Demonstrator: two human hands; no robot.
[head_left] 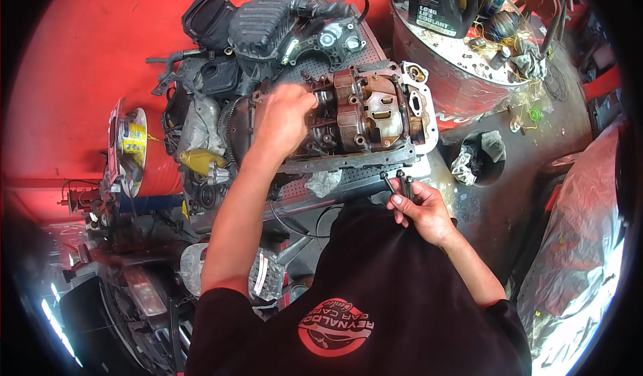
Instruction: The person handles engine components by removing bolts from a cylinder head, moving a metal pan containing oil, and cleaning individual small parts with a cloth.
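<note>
Red wall [94,61], grey floor [562,128].
The wall fills the upper left; a drum [429,71] stands upper right, pale sheeting [569,242] drapes at right, and bright light [613,282] glares at lower left and lower right.

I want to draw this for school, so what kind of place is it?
Probably a car repair workshop. There's an opened engine, a black fluid jug on a drum, and dark bolts in the person's right-hand fingers.
</note>
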